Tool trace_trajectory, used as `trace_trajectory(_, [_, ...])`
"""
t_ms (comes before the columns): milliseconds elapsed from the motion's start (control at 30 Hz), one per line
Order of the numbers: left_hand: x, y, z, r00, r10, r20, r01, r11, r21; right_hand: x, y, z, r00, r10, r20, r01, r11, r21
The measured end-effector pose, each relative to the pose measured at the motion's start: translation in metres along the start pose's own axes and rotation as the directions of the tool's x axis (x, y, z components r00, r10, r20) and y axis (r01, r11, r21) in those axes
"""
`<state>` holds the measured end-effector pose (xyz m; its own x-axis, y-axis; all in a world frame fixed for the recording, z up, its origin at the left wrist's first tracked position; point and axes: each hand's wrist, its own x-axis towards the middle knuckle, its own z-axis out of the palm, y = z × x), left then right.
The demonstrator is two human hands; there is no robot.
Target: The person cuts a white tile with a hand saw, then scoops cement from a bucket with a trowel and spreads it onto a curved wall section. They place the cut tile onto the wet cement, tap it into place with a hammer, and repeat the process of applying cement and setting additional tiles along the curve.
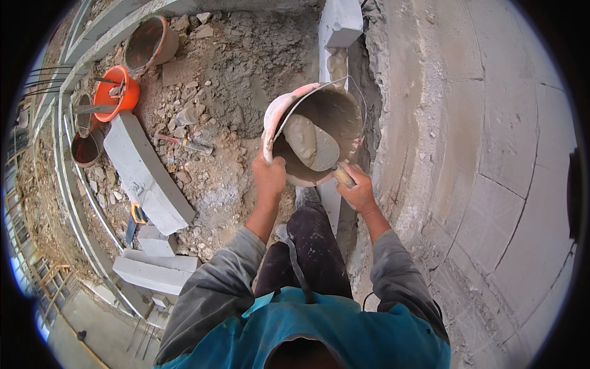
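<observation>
A mortar-smeared bucket (pixel 275 115) is tilted in front of me, with its open mouth toward me and its wire handle loose across the opening. My left hand (pixel 268 177) is closed on the bucket's near left rim. In my right hand (pixel 359 190) is the wooden handle of a trowel (pixel 345 178), at the near right rim. The trowel's blade lies inside the bucket under a thick heap of wet grey mortar (pixel 312 144). More mortar coats the bucket's inner wall. How deep the contents are cannot be seen.
A row of white blocks (pixel 342 23) runs ahead beside the wall at right. An orange bucket (pixel 128 92), long pale blocks (pixel 147 172), a handsaw (pixel 133 222) and a red-handled tool (pixel 184 143) lie on the rubble at left. Another bucket (pixel 161 43) stands farther off.
</observation>
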<state>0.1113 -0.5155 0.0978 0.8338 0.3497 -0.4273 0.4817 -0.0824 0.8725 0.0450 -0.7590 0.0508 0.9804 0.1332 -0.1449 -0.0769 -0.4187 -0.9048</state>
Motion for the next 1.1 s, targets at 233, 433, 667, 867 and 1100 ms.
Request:
trace_trajectory(233, [0.086, -0.055, -0.011, 0.907, -0.34, -0.248, 0.305, 0.937, -0.171, 0.117, 0.084, -0.051, 0.978, 0.182, -0.099, -0.185, 0.983, -0.018])
trace_trajectory(433, [0.097, -0.113, -0.076, 0.849, -0.389, -0.357, 0.384, 0.919, -0.087, 0.269, 0.125, -0.098, 0.961, 0.265, -0.079, -0.272, 0.957, -0.098])
trace_trajectory(667, [0.062, -0.139, -0.105, 0.758, -0.463, -0.459, 0.435, 0.883, -0.173, 0.371, 0.075, -0.181, 0.844, 0.526, 0.101, -0.466, 0.815, -0.344])
trace_trajectory(867, [0.04, -0.123, -0.094, 0.722, -0.578, -0.38, 0.524, 0.816, -0.246, 0.37, 0.026, -0.213, 0.784, 0.614, 0.089, -0.509, 0.719, -0.474])
trace_trajectory(1100, [0.035, -0.122, -0.07, 0.712, -0.622, -0.326, 0.507, 0.777, -0.373, 0.369, 0.072, -0.166, 0.897, 0.367, 0.246, -0.08, 0.682, -0.727])
